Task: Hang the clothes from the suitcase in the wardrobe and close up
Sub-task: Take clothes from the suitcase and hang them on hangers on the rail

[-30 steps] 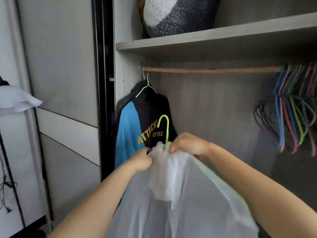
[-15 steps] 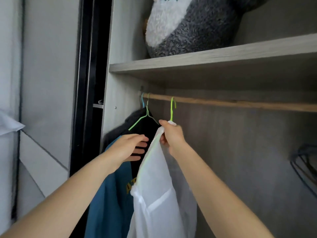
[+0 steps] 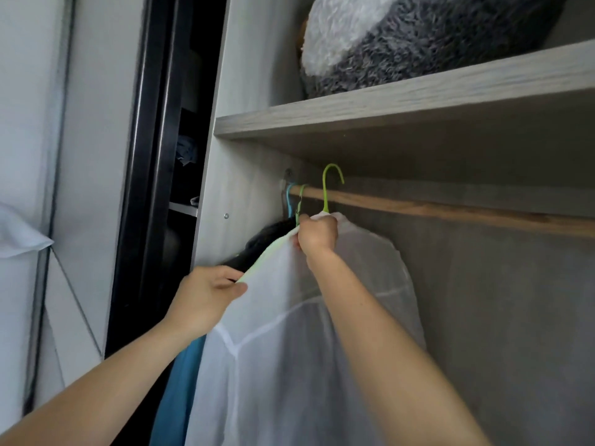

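Observation:
A sheer white garment [image 3: 283, 365] hangs on a lime green hanger [image 3: 329, 185] whose hook rises above the wooden rail [image 3: 450, 211] inside the wardrobe. My right hand [image 3: 317, 235] grips the hanger's neck together with the garment's collar, just under the rail. My left hand [image 3: 206, 299] pinches the garment's left shoulder edge lower down. Behind the white garment, at the rail's left end, a black and blue shirt [image 3: 180, 391] hangs on its own hangers. The suitcase is out of view.
A wooden shelf [image 3: 402, 101] sits right above the rail and carries a grey and white plush toy [image 3: 402, 40]. The wardrobe's side panel [image 3: 238, 201] stands just left of the hangers. A dark door track [image 3: 151, 188] and a pale panel lie further left.
The view has tilted up and closer. My right hand lifted the hanger so its hook now stands above the rail. My left hand moved from the dark shirt onto the white garment's shoulder.

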